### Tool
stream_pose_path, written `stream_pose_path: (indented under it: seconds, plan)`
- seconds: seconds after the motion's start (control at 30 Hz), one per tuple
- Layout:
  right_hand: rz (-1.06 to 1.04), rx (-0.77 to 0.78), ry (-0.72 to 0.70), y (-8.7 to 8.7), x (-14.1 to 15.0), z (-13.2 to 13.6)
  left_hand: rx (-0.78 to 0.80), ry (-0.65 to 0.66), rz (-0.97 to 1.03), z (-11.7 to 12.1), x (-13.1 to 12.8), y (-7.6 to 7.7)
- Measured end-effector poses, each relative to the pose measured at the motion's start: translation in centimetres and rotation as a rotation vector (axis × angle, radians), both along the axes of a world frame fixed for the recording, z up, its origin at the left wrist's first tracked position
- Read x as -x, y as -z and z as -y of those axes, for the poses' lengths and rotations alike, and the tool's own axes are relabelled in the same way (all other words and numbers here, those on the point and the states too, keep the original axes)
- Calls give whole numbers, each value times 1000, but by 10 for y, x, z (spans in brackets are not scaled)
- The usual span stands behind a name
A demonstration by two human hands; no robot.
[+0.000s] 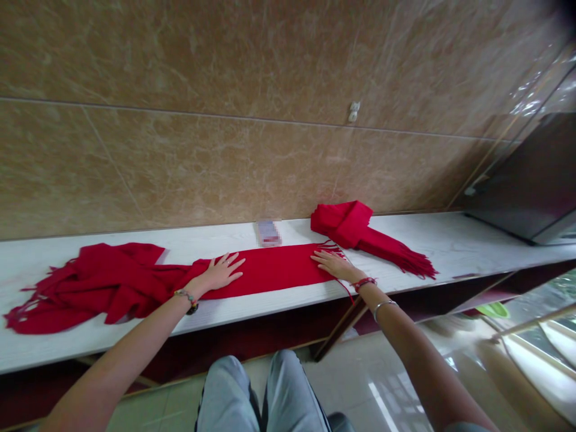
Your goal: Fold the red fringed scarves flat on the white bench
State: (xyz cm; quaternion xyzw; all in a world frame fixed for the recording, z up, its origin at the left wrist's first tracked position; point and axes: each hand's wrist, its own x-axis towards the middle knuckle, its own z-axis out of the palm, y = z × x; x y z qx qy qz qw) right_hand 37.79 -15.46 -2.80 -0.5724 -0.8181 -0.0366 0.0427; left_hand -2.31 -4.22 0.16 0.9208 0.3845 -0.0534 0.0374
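A red fringed scarf [274, 270] lies along the white counter, its middle stretch flat and smooth. My left hand [220, 273] rests on it with the fingers spread, where the flat part meets the crumpled cloth. That bunched red cloth [117, 285] spreads out to the left; whether it is all one piece I cannot tell. Near the fringed right end, my right hand [332, 265] lies flat on the fabric with its fingers stretched out. Another red scarf [355, 225], loosely folded with a fringe, sits just beyond my right hand.
Against the tiled wall [202, 162], a small blurred rectangular object [269, 233] lies on the white counter [418, 240]. A large dark grey box-shaped object [531, 180] stands at the counter's right end. Open shelving runs below, and a green basin [494, 309] is at lower right.
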Motion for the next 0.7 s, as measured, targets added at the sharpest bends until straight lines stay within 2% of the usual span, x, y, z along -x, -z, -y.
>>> stream_pose_path:
  seconds: [0.1,0.2,0.3,0.4,0.47,0.57,0.7]
  plan:
    - [-11,-88,4,-9,15,0,76,-59,-38,6,12,10]
    - [-92,-187,-43,-19,54,7,101,-49,-25,0,12,5]
    - [-128,-127,-202,-29,102,21,68,53,129,-20,-10,-1]
    - [36,-60,-252,-35,136,31,139,112,330,-42,-46,-4]
    - [138,-72,-243,-36,147,32,224,103,389,-53,-70,-3]
    - [205,-127,-246,-31,151,30,282,46,372,-65,-96,1]
    - [201,-235,-194,-22,155,26,384,-7,330,-78,-105,-1]
